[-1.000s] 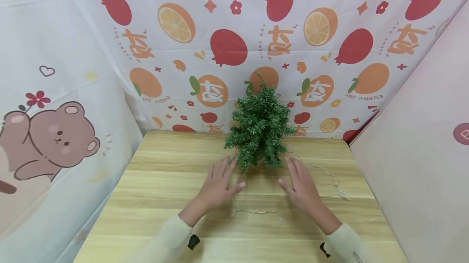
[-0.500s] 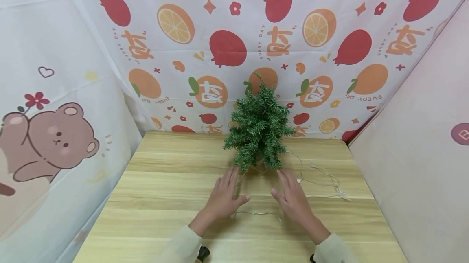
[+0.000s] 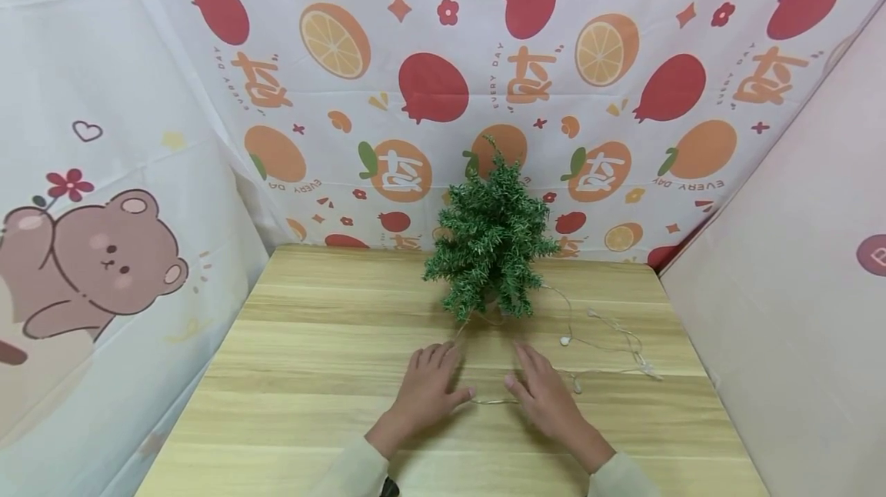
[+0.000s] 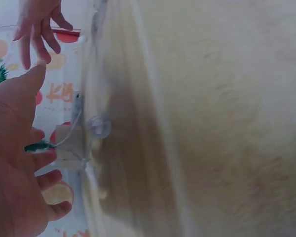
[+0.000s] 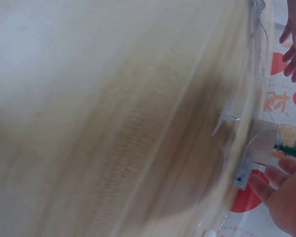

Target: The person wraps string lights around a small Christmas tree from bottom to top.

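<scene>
A small green artificial Christmas tree stands upright at the back of the wooden table. A thin wire string of lights lies loosely in front of it and to its right. My left hand is in front of the tree, palm inward, fingers loosely bent around nothing. Opposite it, my right hand has its fingers extended and also holds nothing. Parts of the wire are hidden by both hands. In the left wrist view a clear piece lies on the table, near the tree's pale block base.
The wooden table meets a fruit-print cloth behind the tree. A bear-print cloth hangs at the left, and a pale panel closes the right. A clear end piece of the string lies toward the table's right.
Both hands have drawn back from the tree toward the table's front and come closer together. More of the wire at the right now shows. The tree has stayed in place.
</scene>
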`<state>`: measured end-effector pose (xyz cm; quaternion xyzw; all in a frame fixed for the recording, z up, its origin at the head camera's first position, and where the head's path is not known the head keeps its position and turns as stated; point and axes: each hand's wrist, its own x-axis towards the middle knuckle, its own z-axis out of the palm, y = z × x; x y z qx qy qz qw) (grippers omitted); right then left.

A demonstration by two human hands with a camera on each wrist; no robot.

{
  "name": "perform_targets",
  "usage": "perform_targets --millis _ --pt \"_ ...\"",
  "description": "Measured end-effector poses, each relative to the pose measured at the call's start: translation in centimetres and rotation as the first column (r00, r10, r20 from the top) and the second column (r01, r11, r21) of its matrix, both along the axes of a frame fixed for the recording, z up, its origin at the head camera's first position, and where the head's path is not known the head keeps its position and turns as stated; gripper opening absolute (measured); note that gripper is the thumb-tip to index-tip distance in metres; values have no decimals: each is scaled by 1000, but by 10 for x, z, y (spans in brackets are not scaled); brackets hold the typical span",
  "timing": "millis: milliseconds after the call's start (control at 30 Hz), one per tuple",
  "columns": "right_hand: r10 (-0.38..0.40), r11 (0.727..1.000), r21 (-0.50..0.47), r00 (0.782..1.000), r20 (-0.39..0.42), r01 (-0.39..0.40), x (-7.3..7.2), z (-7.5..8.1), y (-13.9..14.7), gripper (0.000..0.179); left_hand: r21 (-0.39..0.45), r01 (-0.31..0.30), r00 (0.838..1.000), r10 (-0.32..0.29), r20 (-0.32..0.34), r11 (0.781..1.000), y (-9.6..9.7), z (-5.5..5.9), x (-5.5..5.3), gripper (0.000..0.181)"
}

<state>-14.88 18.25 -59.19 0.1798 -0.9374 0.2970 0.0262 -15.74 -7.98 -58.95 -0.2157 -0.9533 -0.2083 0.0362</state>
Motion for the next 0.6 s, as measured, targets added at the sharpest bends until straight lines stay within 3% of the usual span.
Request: perform_targets --millis 167,367,600 --pt "7 1000 13 999 42 -8 3 -7 -1 65 -47 15 999 -17 -31 999 2 -7 2 69" --pt "31 994 100 998 57 -36 6 -13 -4 58 -75 36 996 -42 -73 997 1 -11 3 50" --pt "64 986 151 998 6 -64 7 -20 -6 49 -77 64 996 -68 -51 995 2 -15 4 40"
